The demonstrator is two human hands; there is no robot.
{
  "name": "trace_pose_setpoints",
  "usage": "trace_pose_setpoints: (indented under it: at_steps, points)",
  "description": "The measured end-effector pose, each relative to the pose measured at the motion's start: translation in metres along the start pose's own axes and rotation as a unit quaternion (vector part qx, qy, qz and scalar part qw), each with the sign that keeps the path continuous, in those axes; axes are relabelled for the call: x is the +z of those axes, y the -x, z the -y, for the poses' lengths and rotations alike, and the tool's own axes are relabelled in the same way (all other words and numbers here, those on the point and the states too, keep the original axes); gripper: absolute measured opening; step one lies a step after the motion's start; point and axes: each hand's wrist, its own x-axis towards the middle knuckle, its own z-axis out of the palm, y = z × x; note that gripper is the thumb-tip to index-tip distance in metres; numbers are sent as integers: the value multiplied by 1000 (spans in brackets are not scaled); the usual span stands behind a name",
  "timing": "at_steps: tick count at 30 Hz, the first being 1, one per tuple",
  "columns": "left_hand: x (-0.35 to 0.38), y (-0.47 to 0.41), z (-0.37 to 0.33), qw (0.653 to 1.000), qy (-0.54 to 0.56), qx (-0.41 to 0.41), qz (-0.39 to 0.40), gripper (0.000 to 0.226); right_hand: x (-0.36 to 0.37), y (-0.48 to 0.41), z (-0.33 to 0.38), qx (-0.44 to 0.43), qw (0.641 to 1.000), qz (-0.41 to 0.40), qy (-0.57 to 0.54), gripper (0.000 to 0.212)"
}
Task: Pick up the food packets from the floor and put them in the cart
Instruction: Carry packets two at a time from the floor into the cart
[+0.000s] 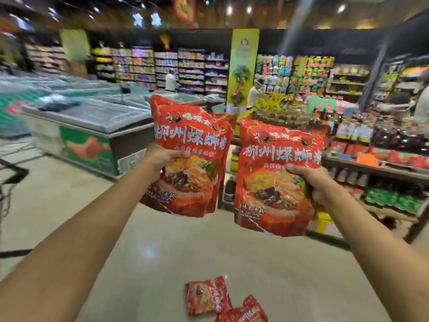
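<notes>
Cart [9, 182] sits far left, only its edge in view. Left grip [162, 159] & right grip [315, 182] each pinch a red packet [190, 145] [276, 173] (upright). Swing both left together; more packets on floor [209, 296].

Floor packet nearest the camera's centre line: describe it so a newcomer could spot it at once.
Start at the pale shiny floor, below the two big red packets held up in the left hand and right hand. A small cluster of red packets lies at the bottom edge. The one meant is the floor packet lying fully in frame at the cluster's left, its picture side up; its neighbours are cut off by the frame edge.
</notes>
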Motion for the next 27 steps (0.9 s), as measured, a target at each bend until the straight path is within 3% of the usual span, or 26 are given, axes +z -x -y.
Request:
trace_pose_setpoints:
  at_steps: [2, 7, 11, 13, 14, 17, 23, 25, 27]
  points:
    - [-64, 15, 1, 999, 3, 0, -46, 30, 68, -3, 1, -1, 998, 67, -1, 34]
    - [-223, 73, 4, 975, 7, 20, -223, 33, 238, 24, -4, 14, 973, 232, -2, 37]
    - [-341, 130, 11, 927, 14, -3, -374, 43, 366, 73, -15, 14, 932, 361, -20, 35]
    - [-392, 160, 10, 908, 4, -23, -419, 65, 426, 101, -21, 15, 910, 412, -26, 44]
    - [-416, 174, 10, 900, 3, -24, -435, 64, 454, 116, -23, 23, 901, 433, -26, 53]
    - [-481, 208, 10, 874, -4, -19, -485, 35, 536, 156, -33, 42, 874, 484, -35, 66]
    - [-591, 247, 22, 840, 13, -27, -542, 47, 672, 219, -51, 49, 841, 538, -39, 27]
    - [-623, 246, 27, 824, 15, -33, -565, 47, 713, 232, -57, 61, 837, 543, -28, 33]
    - [-652, 237, 34, 816, 21, -30, -577, 38, 755, 239, -64, 71, 835, 546, -4, 53]
